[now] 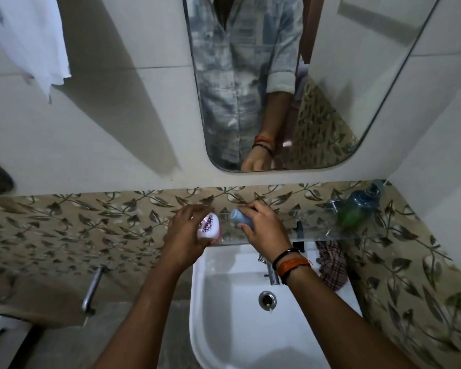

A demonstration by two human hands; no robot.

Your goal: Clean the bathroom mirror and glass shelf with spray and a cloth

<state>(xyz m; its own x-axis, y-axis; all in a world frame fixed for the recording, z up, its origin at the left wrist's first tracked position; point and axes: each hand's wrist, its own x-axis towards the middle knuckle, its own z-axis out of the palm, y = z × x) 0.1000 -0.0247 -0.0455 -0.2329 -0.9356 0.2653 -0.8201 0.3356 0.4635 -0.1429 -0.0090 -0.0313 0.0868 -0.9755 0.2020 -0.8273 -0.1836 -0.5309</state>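
Both hands, left hand (186, 233) and right hand (264, 230), are wrapped around a pink tub (209, 227) and blue tube (241, 218) mid-frame, so the glass shelf (357, 230) is likely being cleared; spraying should come next.

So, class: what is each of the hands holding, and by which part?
The left hand grips a white and pink container around its side. The right hand holds a small blue tube around its body.

Left hand (185, 233): forearm bare, extended forward and up, fingers curled closed around a rounded white-and-pink container (209, 227). Right hand (264, 230): forearm bare, extended forward, fingers pinched around a small blue-grey tube (242, 218); wrist carries 2 bands, 1 black and 1 orange. Both hands near each other, apart.
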